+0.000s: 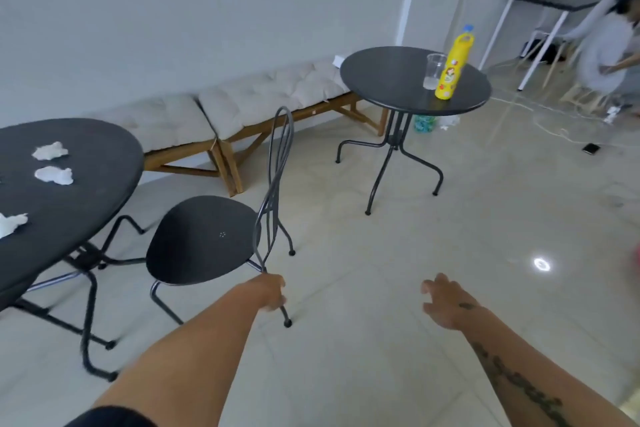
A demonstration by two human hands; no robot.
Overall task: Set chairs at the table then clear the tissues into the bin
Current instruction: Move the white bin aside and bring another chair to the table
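A black metal chair stands beside the round black table at the left, its seat facing the table. My left hand is closed around the chair's frame low down, at its rear leg just below the seat. My right hand hovers over the floor to the right with fingers spread and holds nothing. Three crumpled white tissues lie on the table: one farthest back, one just nearer, one at the left edge of view.
A second round black table stands farther back with a yellow bottle and a clear plastic cup. A cushioned wooden bench lines the wall. A person moves at the far right near cables and a phone on the floor.
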